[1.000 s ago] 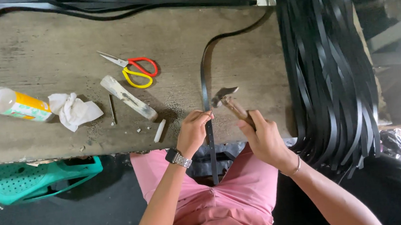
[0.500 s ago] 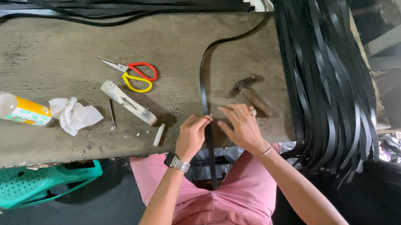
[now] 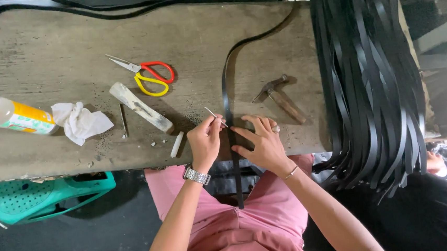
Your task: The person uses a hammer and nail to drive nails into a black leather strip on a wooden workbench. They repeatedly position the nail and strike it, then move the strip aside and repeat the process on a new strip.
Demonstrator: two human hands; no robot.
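Centrally, long black strap, flat, gently curved

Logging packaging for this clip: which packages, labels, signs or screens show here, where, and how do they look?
Clear plastic bottle with a yellow label: lying on its side at the workbench's far left, beside a crumpled white tissue; label has orange and green patches.
No signs or screens in view.

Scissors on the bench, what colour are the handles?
On the scissors, one handle is red, one yellow; clearest in the head view.
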